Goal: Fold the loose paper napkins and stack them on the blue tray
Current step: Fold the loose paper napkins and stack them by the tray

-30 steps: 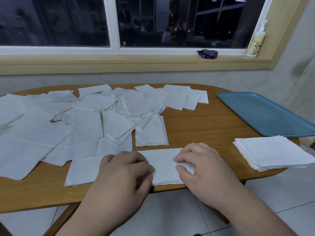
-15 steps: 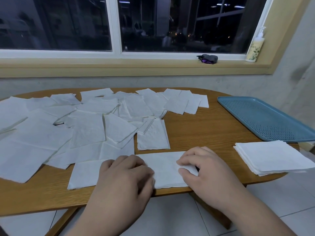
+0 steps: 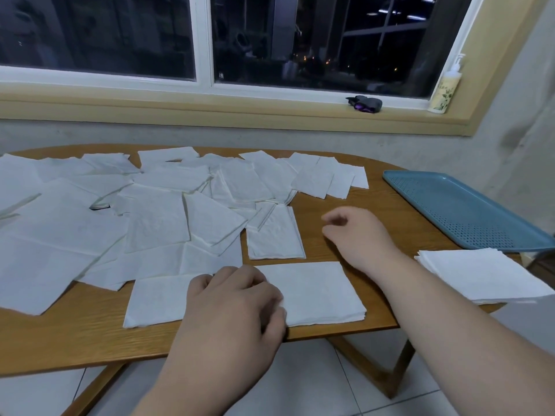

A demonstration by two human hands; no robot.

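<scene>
A half-folded white napkin (image 3: 318,291) lies along the table's near edge. My left hand (image 3: 237,298) presses down on its middle, fingers curled. My right hand (image 3: 354,232) hovers over bare wood beyond the napkin's right end, fingers loosely bent, holding nothing. Another folded napkin (image 3: 274,235) lies just behind. Many loose napkins (image 3: 99,217) cover the left half of the table. A stack of folded napkins (image 3: 477,274) sits at the right near edge. The blue tray (image 3: 462,205) lies at the far right, with nothing on it.
The wooden table (image 3: 390,211) has a rounded right end and a close near edge. A lotion bottle (image 3: 444,88) and a small dark object (image 3: 365,104) stand on the window sill behind. Tiled floor shows below.
My right hand has lifted off the napkin's right end and moved forward and away over the table. My left hand stays on the napkin.
</scene>
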